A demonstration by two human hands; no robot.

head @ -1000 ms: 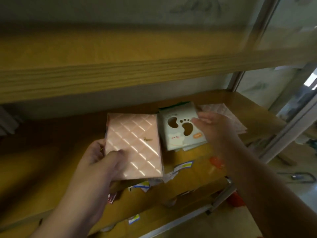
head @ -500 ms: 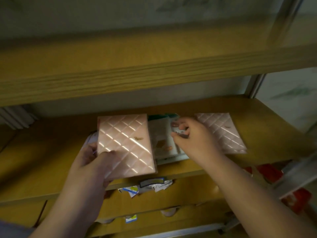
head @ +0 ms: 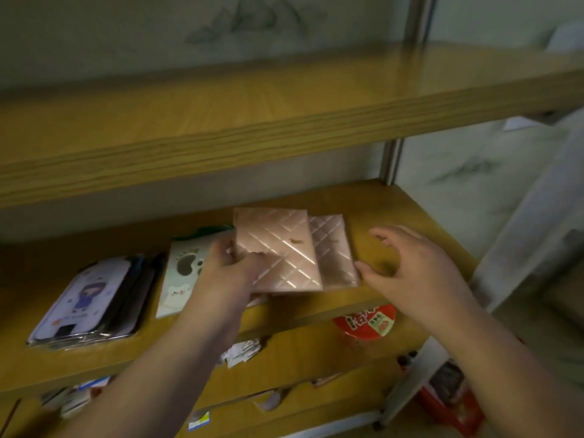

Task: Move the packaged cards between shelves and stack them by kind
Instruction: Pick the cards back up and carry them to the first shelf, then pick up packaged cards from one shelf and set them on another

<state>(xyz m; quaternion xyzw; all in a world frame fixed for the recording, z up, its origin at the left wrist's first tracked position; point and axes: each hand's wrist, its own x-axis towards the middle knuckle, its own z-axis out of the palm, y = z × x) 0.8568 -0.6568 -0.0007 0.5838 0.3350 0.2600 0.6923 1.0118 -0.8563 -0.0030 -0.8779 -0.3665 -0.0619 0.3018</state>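
The shelves (head: 284, 128) were wood-grain board with a smooth, slightly shiny top, on dull grey metal uprights (head: 392, 159). The pink pack (head: 284, 254) in my left hand (head: 227, 273) had a quilted, satiny finish that caught the light along its ridges, same as the second pink pack (head: 335, 248) under it. The footprint card (head: 180, 279) looked like matt paper. The cartoon stack (head: 85, 298) sat in glossy clear plastic wrap, I think, though it was blurry there.

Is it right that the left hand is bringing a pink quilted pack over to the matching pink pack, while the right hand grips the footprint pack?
Not quite. In the head view, the right hand grips nothing; it hovers open beside the matching pink pack. The left hand does hold the pink quilted pack.
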